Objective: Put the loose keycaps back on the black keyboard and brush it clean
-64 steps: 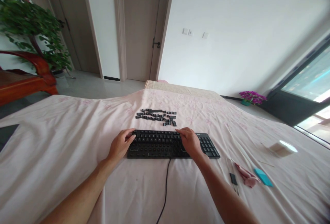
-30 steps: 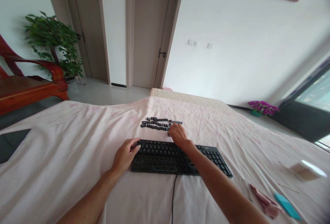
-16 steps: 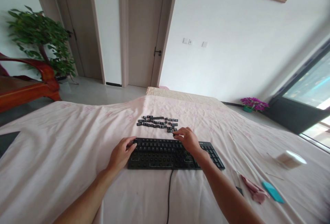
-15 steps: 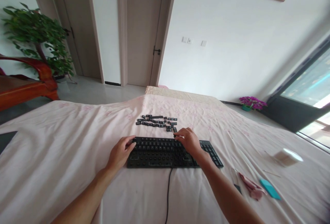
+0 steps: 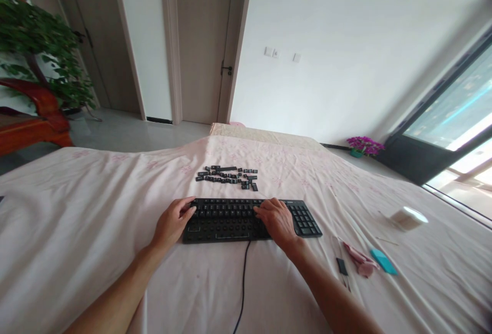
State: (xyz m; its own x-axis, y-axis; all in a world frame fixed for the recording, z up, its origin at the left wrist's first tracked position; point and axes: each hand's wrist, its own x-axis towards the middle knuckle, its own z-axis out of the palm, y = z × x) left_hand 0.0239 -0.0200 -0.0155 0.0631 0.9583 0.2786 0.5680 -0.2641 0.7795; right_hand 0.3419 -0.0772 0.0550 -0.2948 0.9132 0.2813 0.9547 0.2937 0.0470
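A black keyboard (image 5: 226,226) lies on the pink cloth. Its upper rows carry keycaps, while bare key stems show in the lower rows. My left hand (image 5: 173,221) grips the keyboard's upper left corner, thumb on top. Over the right part of the main key block is my right hand (image 5: 274,217), its fingertips pinched together at the upper key rows on a small black keycap, mostly hidden by the fingers. Several loose black keycaps (image 5: 226,175), with one long bar among them, lie beyond the keyboard.
A black cable (image 5: 244,288) runs toward me. To the right are a white round container (image 5: 409,218), a thin stick (image 5: 386,241), a blue flat piece (image 5: 383,262), a pink cloth item (image 5: 361,259) and a black-handled tool (image 5: 342,266).
My right hand has come back from the keyboard's far edge onto the upper key rows. My left hand stays on the corner. The whole view has shifted slightly.
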